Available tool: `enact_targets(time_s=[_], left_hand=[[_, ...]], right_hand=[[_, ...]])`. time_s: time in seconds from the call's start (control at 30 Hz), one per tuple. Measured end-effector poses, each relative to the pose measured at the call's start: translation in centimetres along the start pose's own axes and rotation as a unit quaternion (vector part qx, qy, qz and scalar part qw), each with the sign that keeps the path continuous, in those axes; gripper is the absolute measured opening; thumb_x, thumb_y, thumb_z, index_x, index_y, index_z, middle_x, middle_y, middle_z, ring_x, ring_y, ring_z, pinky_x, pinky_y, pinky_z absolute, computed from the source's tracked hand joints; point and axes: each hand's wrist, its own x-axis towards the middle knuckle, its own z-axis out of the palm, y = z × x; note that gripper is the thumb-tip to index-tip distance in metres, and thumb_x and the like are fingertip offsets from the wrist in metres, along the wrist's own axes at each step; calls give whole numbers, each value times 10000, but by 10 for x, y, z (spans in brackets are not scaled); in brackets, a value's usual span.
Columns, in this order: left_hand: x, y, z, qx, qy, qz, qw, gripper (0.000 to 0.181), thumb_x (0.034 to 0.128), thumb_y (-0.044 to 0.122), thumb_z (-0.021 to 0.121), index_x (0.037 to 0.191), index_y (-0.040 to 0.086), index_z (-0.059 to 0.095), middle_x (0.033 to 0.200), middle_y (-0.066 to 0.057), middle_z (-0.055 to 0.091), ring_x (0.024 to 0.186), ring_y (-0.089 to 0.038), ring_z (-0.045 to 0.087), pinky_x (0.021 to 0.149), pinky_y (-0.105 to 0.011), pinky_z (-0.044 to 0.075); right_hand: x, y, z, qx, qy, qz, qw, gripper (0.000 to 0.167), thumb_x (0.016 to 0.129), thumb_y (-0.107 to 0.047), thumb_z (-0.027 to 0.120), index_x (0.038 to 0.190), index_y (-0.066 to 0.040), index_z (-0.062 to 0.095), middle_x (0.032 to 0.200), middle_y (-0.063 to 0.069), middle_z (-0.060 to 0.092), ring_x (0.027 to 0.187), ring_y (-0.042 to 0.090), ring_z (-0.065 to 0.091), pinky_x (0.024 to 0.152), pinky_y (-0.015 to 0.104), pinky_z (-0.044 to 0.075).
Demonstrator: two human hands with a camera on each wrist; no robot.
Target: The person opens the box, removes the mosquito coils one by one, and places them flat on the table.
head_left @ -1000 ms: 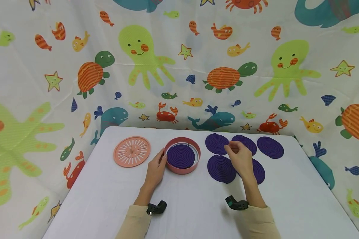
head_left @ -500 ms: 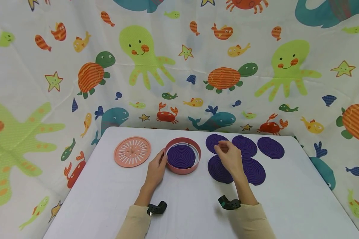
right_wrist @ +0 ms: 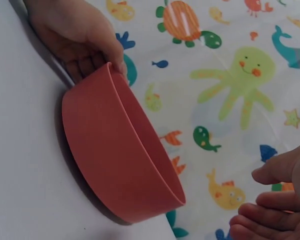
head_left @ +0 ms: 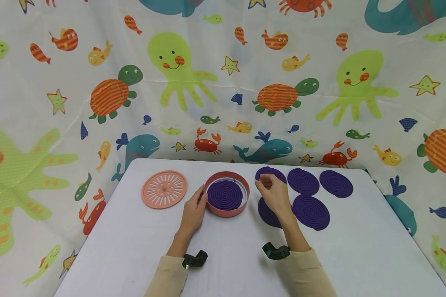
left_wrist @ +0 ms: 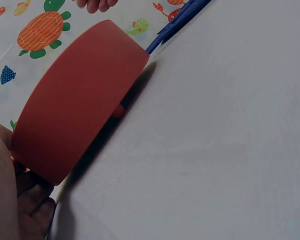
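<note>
My left hand [head_left: 193,209] grips the left side of a round pink box [head_left: 226,213], thumb at the rim and fingers curled low against the wall. In the right wrist view, the pink box [right_wrist: 120,150] and the gripping left hand [right_wrist: 77,35] show from the side. A purple mosquito coil [head_left: 224,194] lies flat inside the box. To the right of the box, my right hand [head_left: 274,194] hovers above loose purple coils and partly covers two of them. Thumb and fingers of the right hand [right_wrist: 280,200] are apart in the right wrist view, with nothing between them.
A pink slotted round lid [head_left: 164,189] lies left of the box. More purple coils, such as the front right coil [head_left: 311,212] and the far right coil [head_left: 336,184], rest on the white table [head_left: 226,255]. A sea-animal cloth [head_left: 223,90] hangs behind.
My right hand has moved left over the loose coils, towards the box. The left hand and the box have stayed in place.
</note>
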Motion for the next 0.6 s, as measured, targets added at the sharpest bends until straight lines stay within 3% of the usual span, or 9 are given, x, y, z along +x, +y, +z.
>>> enact_targets(time_s=[0.6], left_hand=[[2, -3, 0, -75, -104, -113, 9999, 497, 1056, 359, 490, 1495, 127, 486, 1493, -44, 541, 1413, -196, 484, 1173, -399, 417]], right_hand=[[5, -7, 28, -70, -453, -155, 9988, 360, 922, -191, 702, 1198, 38, 671, 1063, 166, 730, 970, 281, 704, 889, 425, 609]])
